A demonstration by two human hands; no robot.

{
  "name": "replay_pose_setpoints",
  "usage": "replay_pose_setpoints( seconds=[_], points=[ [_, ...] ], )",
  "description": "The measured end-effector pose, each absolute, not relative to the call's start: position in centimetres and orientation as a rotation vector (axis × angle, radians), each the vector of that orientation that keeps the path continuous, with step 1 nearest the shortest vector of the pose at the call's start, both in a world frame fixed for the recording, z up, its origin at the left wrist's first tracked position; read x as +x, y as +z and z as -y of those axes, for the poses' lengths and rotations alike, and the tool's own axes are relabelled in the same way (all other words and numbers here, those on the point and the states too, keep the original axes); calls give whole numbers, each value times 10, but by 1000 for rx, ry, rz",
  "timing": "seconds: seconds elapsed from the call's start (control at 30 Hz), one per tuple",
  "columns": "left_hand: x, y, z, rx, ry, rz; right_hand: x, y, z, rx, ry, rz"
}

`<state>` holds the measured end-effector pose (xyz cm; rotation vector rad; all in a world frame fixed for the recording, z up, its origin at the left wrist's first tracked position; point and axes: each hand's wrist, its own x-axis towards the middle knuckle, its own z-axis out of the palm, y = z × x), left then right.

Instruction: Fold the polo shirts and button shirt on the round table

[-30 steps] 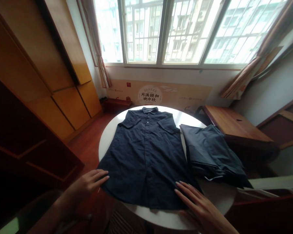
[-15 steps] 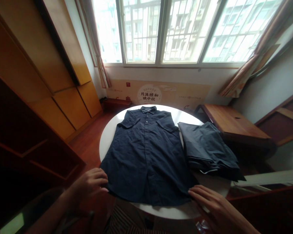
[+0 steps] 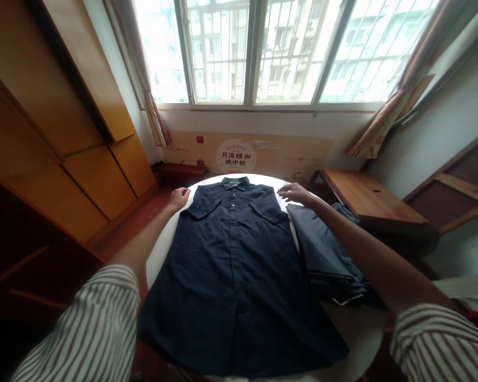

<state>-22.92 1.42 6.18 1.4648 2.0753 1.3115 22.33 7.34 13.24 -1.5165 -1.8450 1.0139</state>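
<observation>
A dark navy short-sleeved button shirt (image 3: 229, 265) lies spread front up, its collar at the far side and its hem towards me. It covers much of a round white table (image 3: 159, 254). My left hand (image 3: 180, 197) is just left of the shirt's left shoulder, fingers loosely bent and holding nothing. Beside the opposite shoulder is my right hand (image 3: 297, 194), its fingers apart and empty. Under my right forearm, a folded dark garment (image 3: 318, 244) rests on the table, partly hidden by the arm.
A wooden desk (image 3: 374, 196) stands at the right beyond the table. Tall wooden cabinets (image 3: 91, 175) line the left side. A beige banner (image 3: 271, 154) hangs below the barred window, with curtains (image 3: 366, 138) at its sides.
Both hands have left the hem corners and moved forward to the shoulders. The shirt still lies spread out, and its hem now appears lower in view. The view has shifted slightly.
</observation>
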Motion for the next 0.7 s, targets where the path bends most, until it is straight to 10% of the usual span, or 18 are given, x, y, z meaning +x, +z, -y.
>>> replay_pose_setpoints(
  seconds=[0.7],
  points=[
    [-236, 18, -143, 1010, 1501, -1801, 190, 60, -189, -1692, 1030, 1373]
  ],
)
